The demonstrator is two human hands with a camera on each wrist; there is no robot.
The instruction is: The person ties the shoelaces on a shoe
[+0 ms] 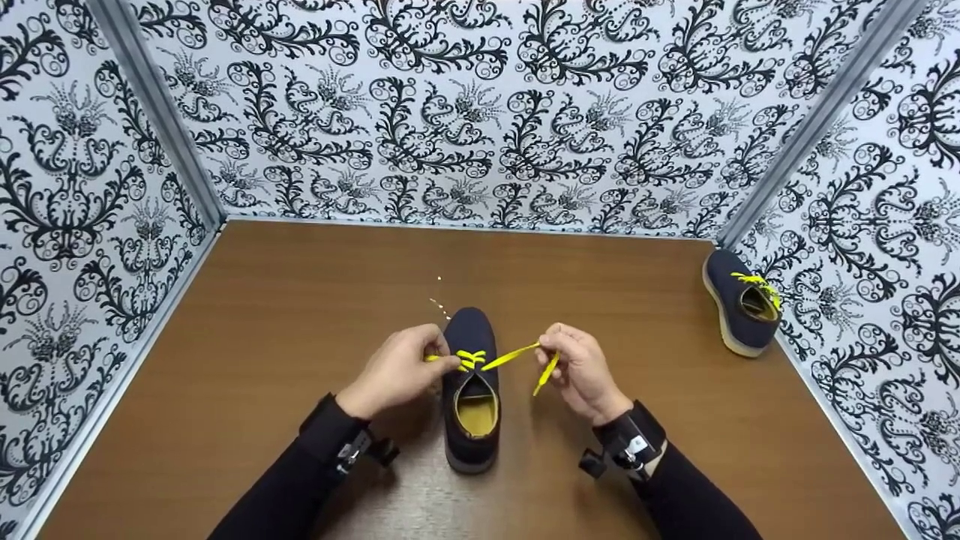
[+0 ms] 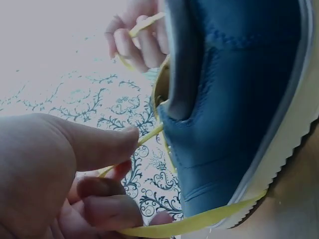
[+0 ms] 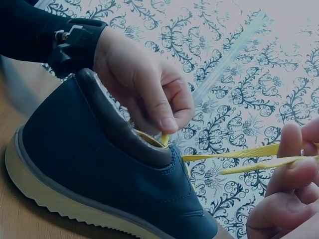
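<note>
A dark navy shoe (image 1: 471, 330) with yellow laces stands upright on the table, toe pointing away from me. At its left side my left hand (image 1: 401, 367) pinches one end of the yellow shoelace (image 2: 149, 134) close to the eyelets; the tail of that lace hangs past the sole in the left wrist view. To the right of the shoe, my right hand (image 1: 581, 367) holds the other lace end (image 1: 514, 355) between thumb and fingers. That end runs taut from the eyelets, and its tip (image 1: 547, 376) dangles below the fingers.
A matching navy shoe (image 1: 739, 307) with yellow laces stands at the right edge of the brown table (image 1: 337, 270). Patterned black-and-white panels (image 1: 465, 112) wall in the back and sides. Small white specks (image 1: 440, 306) lie beyond the shoe's toe.
</note>
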